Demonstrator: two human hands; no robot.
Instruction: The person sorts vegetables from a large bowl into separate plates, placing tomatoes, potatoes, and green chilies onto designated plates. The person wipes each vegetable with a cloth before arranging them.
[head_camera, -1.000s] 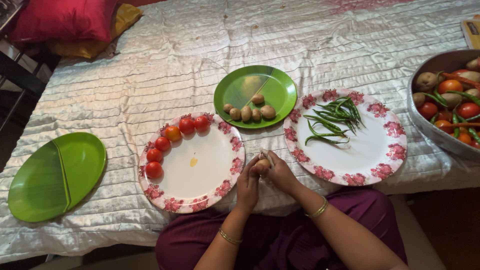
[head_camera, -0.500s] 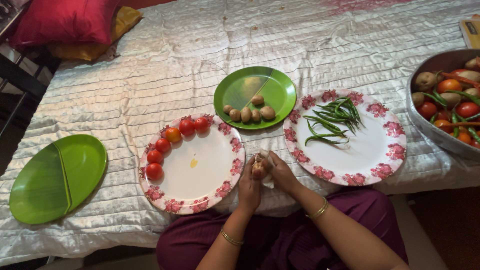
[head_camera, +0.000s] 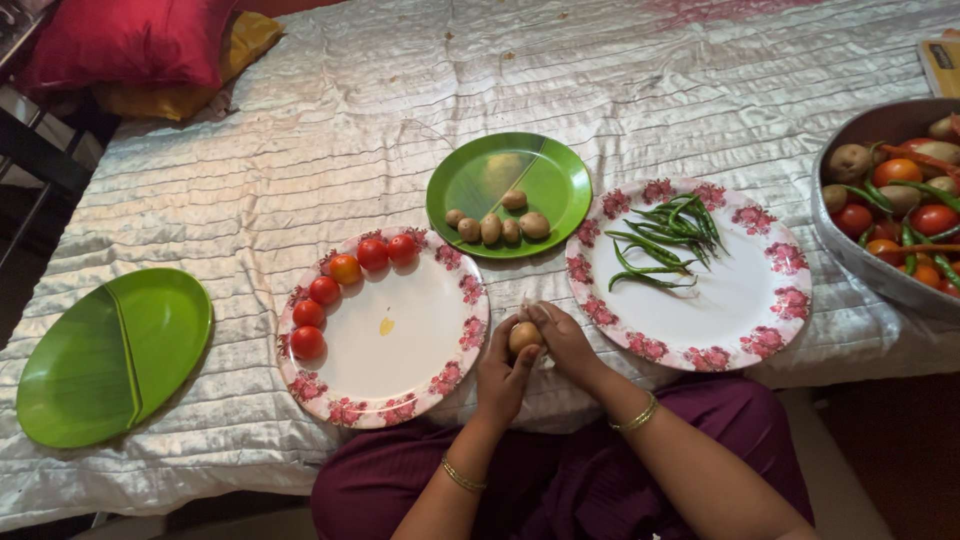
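1. A big bed with a shiny silver cover (head_camera: 330, 130) fills most of the frame
2. A red pillow (head_camera: 120, 40) sits in the upper left corner, on top of a yellow one (head_camera: 190, 90)
3. A big metal bowl (head_camera: 850, 250) is at the right edge, full of tomatoes, potatoes and green chillies all mixed up
4. A white plate with pink flowers (head_camera: 740, 300) is right of the middle, and a bunch of green chillies (head_camera: 665, 240) lies on its upper left part
5. Another flowery plate (head_camera: 410, 340) is left of the middle, with six small tomatoes (head_camera: 345, 268) in a curved row along its upper left rim
6. A green plate shaped like a leaf (head_camera: 110, 355) is at the lower left
7. A round green plate (head_camera: 500, 165) is above the middle, with six small potatoes (head_camera: 500, 225) near its bottom edge
8. The left hand (head_camera: 500, 375) is low in the middle, curled around a small potato (head_camera: 524, 337)
9. The right hand (head_camera: 568, 345) is just beside it, with its fingers pinching the same potato from the other side
10. The potato sits between both hands, by the edge of the bed, between the two flowery plates
11. A bit of white stuff pokes out behind the right hand, but I cannot tell what it is
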